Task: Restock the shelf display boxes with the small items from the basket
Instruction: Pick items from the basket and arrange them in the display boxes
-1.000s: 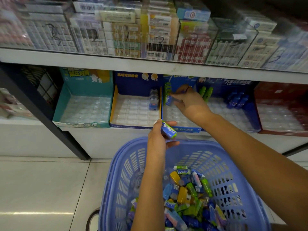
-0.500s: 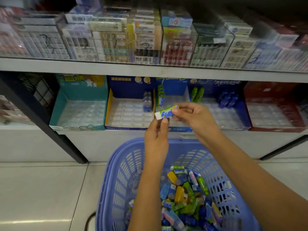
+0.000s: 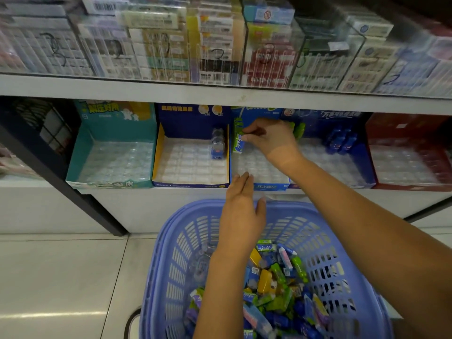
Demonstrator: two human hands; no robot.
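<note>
The right hand (image 3: 271, 140) pinches a small green-and-white wrapped pack (image 3: 238, 143) at the left rear of the blue cardboard display box (image 3: 269, 186) (the placing step, seemingly). The left hand (image 3: 241, 209), empty with straight fingers, hovers above the lilac plastic basket (image 3: 318, 211). The next move calls for seating the pack upright and letting go.

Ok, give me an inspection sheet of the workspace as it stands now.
Surface: lower shelf carries five display boxes in a row, trays mostly empty.
Job's things: purple basket holds mixed small items; green-and-white pack at the middle blue box's left column.
Clutter: nothing seen.
Grippers: right hand pinches the pack; left hand open, empty, above the basket's far rim.
Cables: dark loop beside basket, cannot tell what.
Surroundings: upper shelf with cased boxed goods; tiled floor.
</note>
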